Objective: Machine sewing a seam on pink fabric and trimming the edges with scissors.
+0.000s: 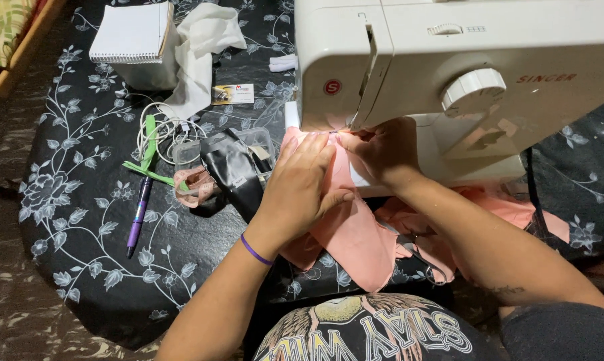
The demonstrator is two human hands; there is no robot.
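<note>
My left hand [302, 190] lies flat, fingers spread, pinning the peach fabric [352, 234] on the white sewing machine [409, 60] bed so it stays taut, while at 2 o'clock my right hand [382, 150] pinches its edge beneath the needle.

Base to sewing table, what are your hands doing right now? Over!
Left hand flat on pink fabric, pressing it down. Right hand pinching the fabric at the white sewing machine. Scissors lie on the cloth nearer the body.
</note>
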